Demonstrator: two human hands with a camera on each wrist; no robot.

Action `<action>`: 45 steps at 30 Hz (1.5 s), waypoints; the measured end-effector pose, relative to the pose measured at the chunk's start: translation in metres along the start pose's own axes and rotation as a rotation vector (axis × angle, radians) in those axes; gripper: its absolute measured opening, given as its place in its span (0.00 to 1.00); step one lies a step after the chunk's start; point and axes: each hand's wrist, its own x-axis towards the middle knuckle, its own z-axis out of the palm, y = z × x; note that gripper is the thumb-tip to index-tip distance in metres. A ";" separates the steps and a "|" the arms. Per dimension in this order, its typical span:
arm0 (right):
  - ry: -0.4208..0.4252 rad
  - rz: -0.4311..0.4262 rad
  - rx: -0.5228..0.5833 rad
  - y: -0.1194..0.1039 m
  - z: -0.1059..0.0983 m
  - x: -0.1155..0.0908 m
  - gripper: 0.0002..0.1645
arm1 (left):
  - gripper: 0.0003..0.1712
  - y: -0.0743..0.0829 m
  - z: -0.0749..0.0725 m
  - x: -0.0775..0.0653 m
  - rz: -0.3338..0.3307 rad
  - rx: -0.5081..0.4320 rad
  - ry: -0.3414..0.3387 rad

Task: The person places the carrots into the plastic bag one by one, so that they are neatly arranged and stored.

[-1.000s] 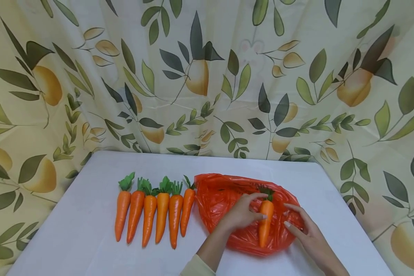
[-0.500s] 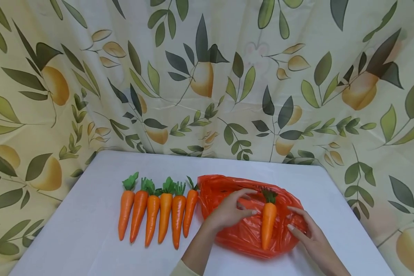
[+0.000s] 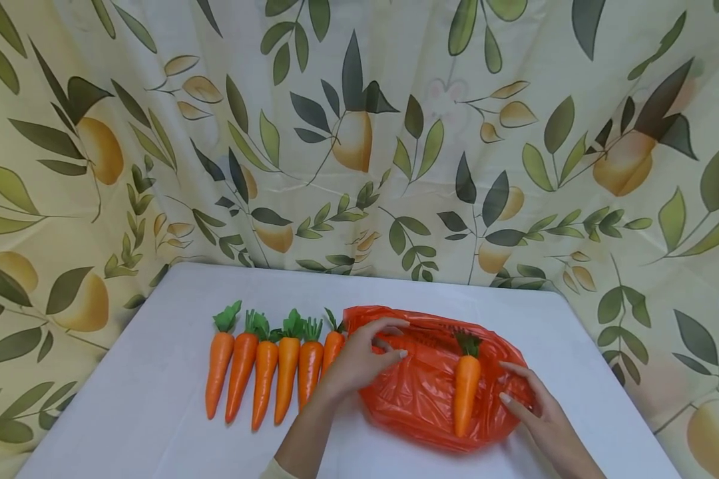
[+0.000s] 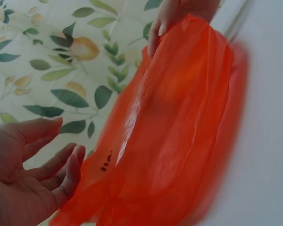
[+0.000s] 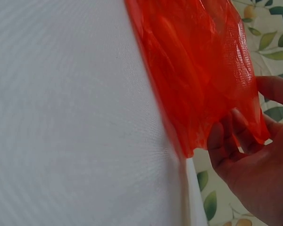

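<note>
A red plastic bag point(image 3: 410, 399) lies spread on the right half of the table. One orange carrot point(image 3: 467, 394) with a dark green top rests within its open mouth, tip toward the person. My right hand point(image 3: 542, 412) holds the bag's right end, fingers curled behind the thin film in the right wrist view. Over the bag's left edge is my left hand point(image 3: 362, 356), empty, thumb and fingers spread apart. Several more carrots point(image 3: 266, 376) with green tops form a row left of the bag. My left hand and forearm partly cover the rightmost ones.
The white table point(image 3: 138, 412) extends past the carrot row on the left and the bag on the right. Behind its back edge hangs a curtain point(image 3: 395, 219) printed with leaves and fruit.
My left hand has let go of the carrot at the bag and moved left toward the row. That carrot stays in the bag. My right hand keeps its place at the bag's right end.
</note>
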 end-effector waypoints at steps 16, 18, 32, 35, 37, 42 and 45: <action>-0.004 0.064 0.041 0.001 0.004 0.000 0.39 | 0.24 -0.023 -0.089 -0.039 -0.033 0.144 0.128; -0.003 0.058 0.039 0.003 0.004 0.000 0.39 | 0.25 -0.027 -0.101 -0.045 -0.063 0.154 0.157; -0.001 0.014 0.055 -0.002 0.002 0.001 0.38 | 0.25 -0.054 -0.162 -0.082 -0.160 0.257 0.242; -0.001 0.028 0.045 -0.002 0.002 0.001 0.38 | 0.25 -0.057 -0.172 -0.087 -0.149 0.269 0.254; 0.001 0.033 0.043 -0.001 0.002 0.000 0.38 | 0.25 -0.059 -0.179 -0.090 -0.155 0.256 0.258; 0.002 0.031 0.050 0.001 0.001 0.000 0.38 | 0.26 -0.063 -0.195 -0.100 -0.184 0.227 0.283; -0.001 0.053 0.045 0.000 0.001 0.000 0.39 | 0.27 -0.067 -0.204 -0.107 -0.223 0.242 0.306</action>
